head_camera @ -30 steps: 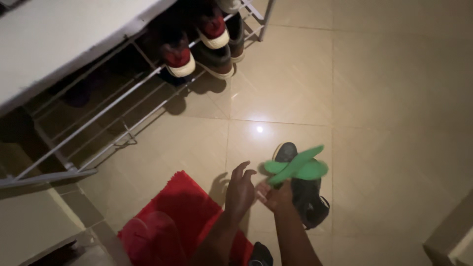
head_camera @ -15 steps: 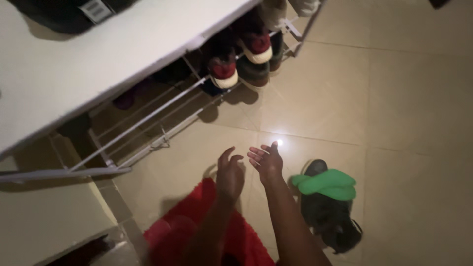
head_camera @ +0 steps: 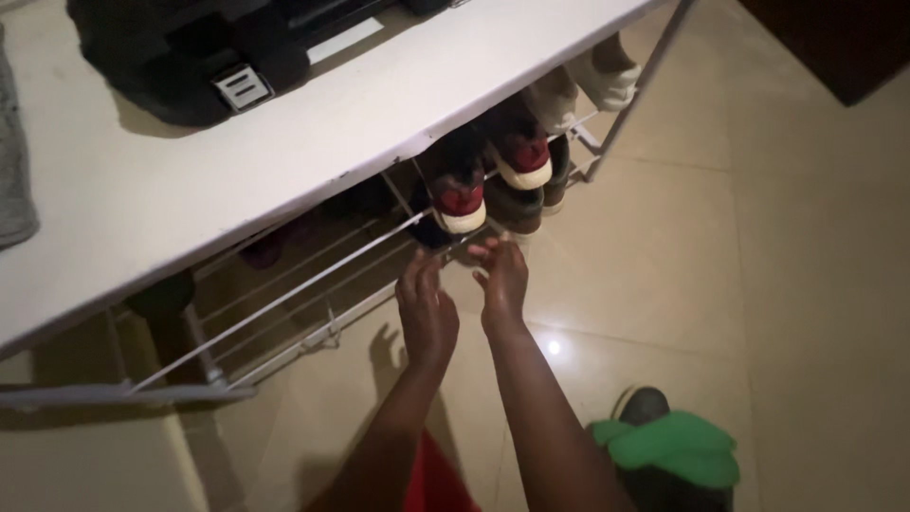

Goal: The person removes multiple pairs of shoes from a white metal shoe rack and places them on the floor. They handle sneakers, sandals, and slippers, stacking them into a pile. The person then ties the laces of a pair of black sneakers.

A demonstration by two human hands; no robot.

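Observation:
Both my hands reach out toward a metal shoe rack [head_camera: 313,275] under a white shelf top [head_camera: 284,142]. My left hand [head_camera: 427,308] is empty with its fingers spread, close to the rack's front rail. My right hand [head_camera: 502,277] is also empty and open, just below a red and white sneaker [head_camera: 462,197] on the rack. A second red and white sneaker [head_camera: 519,156] sits beside it. Behind my right arm, a green cloth [head_camera: 675,446] lies on a dark shoe [head_camera: 645,406] on the floor.
A black bag [head_camera: 218,57] rests on the white shelf top, with grey fabric [head_camera: 14,180] at the left edge. A pale shoe [head_camera: 592,85] stands at the rack's far end. A red mat [head_camera: 441,479] lies under my arms on the beige tiled floor [head_camera: 758,284].
The green cloth left my hands and now lies on the dark shoe. Both hands moved forward, empty, to the red sneakers on the rack, and the view tilted up over the shelf.

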